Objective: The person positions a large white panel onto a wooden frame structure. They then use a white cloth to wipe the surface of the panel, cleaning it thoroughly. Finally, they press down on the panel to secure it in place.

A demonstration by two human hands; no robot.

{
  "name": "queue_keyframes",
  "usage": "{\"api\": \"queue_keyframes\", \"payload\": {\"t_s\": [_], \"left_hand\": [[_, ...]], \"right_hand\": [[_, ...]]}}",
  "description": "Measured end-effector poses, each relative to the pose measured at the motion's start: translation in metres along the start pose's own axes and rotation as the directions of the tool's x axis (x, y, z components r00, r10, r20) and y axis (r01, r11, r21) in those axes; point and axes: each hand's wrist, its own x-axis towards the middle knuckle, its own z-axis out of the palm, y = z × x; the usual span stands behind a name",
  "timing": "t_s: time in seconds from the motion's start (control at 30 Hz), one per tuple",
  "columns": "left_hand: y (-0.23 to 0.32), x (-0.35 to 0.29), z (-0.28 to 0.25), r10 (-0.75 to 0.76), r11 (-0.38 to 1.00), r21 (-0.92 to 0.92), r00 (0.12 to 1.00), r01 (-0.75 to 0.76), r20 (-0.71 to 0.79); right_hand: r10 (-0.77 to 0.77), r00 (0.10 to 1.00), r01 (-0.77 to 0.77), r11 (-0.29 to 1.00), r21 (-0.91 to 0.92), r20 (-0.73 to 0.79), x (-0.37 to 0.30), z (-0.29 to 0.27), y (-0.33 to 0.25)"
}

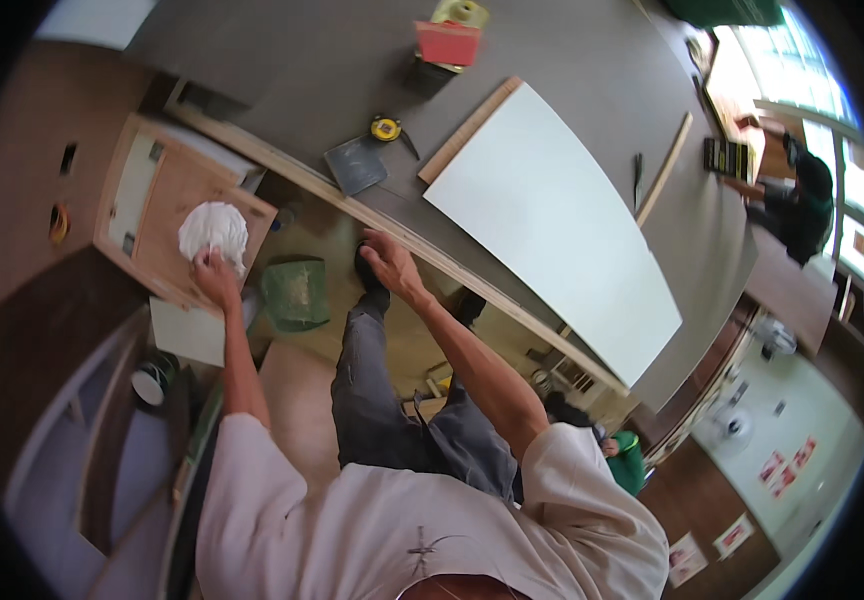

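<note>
I had one white, crumpled, soft bundle [214, 232], rounded and deeply folded, its material too blurred to name. It lay on a reddish-brown wooden panel [166, 215], nearer that panel's right corner than its left. The fingers of my left hand [216, 275] were pinched together on the bundle's lower rim. My right hand [392, 268] held nothing, thumb apart from loosely bent fingers, just beside the near edge of a large grey tabletop [282, 70]; whether it touched that edge I could not tell. Two metal hinges [156, 151] sat along the panel's left side. One square green bin [295, 293] stood on the floor between my hands.

Near the tabletop's near edge lay one dark grey square plate [357, 165] and, just beyond, one yellow-and-black tape measure [385, 128]. One white panel with a curved side [562, 230] reached from mid-table to the near edge, over one brown wooden board [470, 130]. Toward the right edge lay one narrow pale wooden strip [664, 170].
</note>
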Motion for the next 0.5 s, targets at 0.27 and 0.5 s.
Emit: {"api": "queue_keyframes", "payload": {"t_s": [0.27, 0.5], "left_hand": [[0.201, -0.19, 0.094, 0.281, 0.873, -0.463, 0.617, 0.154, 0.735], [0.292, -0.207, 0.227, 0.345, 0.875, -0.471, 0.544, 0.107, 0.765]], "right_hand": [[0.123, 0.926, -0.378, 0.344, 0.86, 0.357, 0.013, -0.055, 0.014], [0.146, 0.833, 0.009, 0.961, 0.277, -0.533, 0.001, -0.212, 0.062]]}}
